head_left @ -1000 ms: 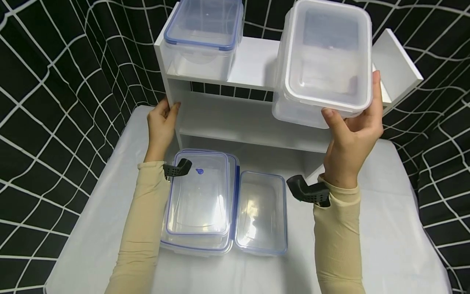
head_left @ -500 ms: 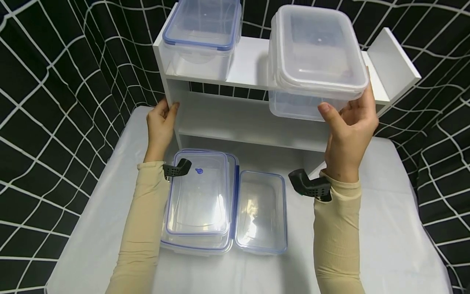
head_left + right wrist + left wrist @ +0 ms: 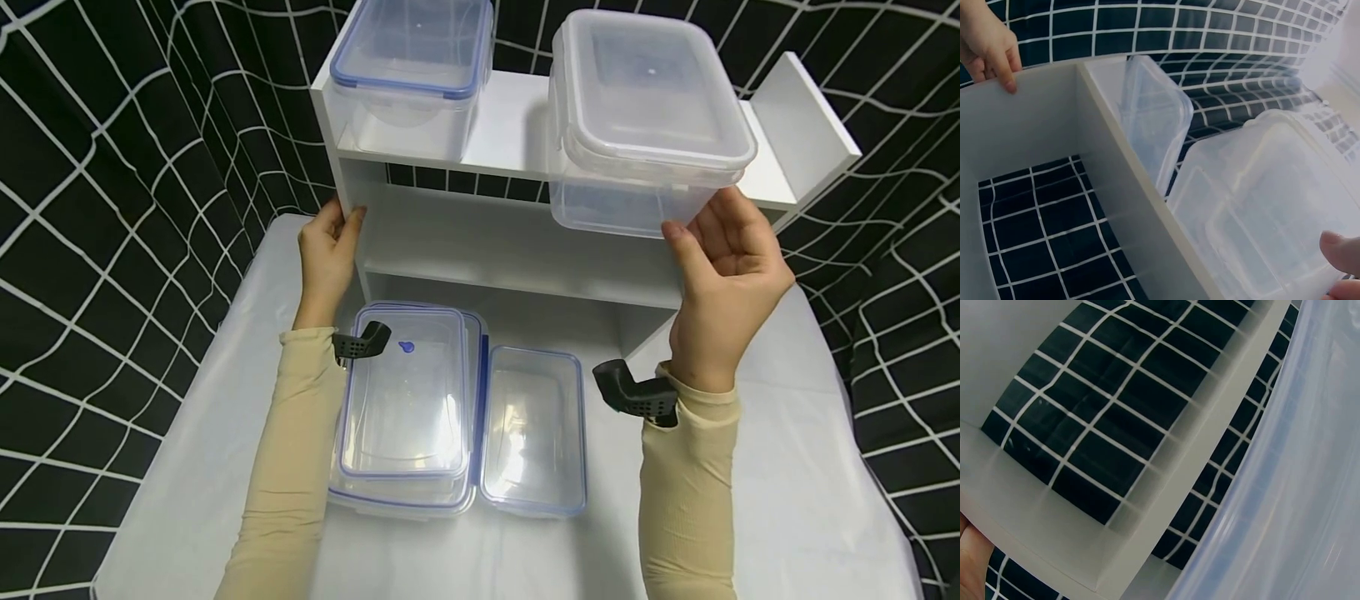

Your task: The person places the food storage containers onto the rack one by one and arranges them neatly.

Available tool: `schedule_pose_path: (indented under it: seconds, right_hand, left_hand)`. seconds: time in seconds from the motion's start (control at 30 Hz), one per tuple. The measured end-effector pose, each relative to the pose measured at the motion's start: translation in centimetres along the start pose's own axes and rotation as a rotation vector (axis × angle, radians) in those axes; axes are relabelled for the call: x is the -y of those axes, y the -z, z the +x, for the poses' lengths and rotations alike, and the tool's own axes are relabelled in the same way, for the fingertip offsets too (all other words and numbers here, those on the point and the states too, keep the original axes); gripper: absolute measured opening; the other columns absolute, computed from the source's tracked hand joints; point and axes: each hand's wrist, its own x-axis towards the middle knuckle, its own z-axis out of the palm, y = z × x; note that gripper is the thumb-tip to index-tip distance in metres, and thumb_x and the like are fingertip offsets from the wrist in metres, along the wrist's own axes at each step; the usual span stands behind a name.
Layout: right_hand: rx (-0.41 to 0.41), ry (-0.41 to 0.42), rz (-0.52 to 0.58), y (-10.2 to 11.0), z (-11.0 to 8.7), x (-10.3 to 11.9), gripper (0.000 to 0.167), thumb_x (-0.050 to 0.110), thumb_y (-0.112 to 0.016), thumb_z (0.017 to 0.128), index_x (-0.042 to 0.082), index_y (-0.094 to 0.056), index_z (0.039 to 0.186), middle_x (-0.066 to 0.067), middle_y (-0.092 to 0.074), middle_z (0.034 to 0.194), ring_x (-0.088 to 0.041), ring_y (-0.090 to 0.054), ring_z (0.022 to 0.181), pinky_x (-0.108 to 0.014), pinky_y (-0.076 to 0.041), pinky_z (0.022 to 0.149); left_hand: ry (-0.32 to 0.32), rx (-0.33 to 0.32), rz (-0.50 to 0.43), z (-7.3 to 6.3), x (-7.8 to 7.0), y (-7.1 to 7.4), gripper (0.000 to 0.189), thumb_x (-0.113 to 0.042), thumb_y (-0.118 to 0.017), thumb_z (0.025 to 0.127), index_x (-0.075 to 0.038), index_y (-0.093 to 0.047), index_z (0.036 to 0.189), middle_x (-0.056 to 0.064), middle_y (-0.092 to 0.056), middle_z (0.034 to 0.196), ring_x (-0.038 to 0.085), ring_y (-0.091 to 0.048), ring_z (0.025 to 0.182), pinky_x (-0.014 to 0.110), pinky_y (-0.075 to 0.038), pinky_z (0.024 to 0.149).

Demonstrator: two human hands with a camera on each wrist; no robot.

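My left hand [image 3: 327,258] grips the left side panel of a white shelf unit [image 3: 465,242], thumb on the near face. A clear food container with a frosted white lid [image 3: 652,92] is at the right of the shelf's top level, its front hanging past the front edge. At its lower front right corner is my right hand [image 3: 731,275], thumb at the front and curled fingers by the right side. The right wrist view shows the thumb [image 3: 1341,250] by the container's wall. To the left on the top level stands a blue-rimmed clear container [image 3: 412,75].
On the white-covered table [image 3: 795,467], in front of the shelf, lie a stack of blue-rimmed clear containers [image 3: 405,408] and a single clear container [image 3: 534,433]. An upright white panel [image 3: 806,125] bounds the top level at the right. Black grid-patterned cloth [image 3: 105,208] hangs around.
The white-lidded container has moved left and back over the top level. My right hand has slid lower, to its bottom corner. My left hand keeps its grip on the panel.
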Motion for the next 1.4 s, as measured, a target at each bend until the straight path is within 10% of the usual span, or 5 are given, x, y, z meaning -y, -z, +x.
schedule_pose_path:
  seconds: [1.4]
  right_hand:
    - [-0.012,-0.024,-0.036,-2.9,1.3,-3.1,0.034,-0.017,-0.072,0.071,-0.009,-0.068,0.104,-0.021,-0.067,0.103,-0.029,-0.065,0.096,-0.032,-0.05,0.086]
  left_hand:
    - [0.007,0.003,-0.032,0.0,0.0,0.0,0.03,-0.001,-0.055,0.094,0.011,-0.057,0.12,0.024,-0.062,0.114,0.026,-0.062,0.1,0.023,-0.048,0.082]
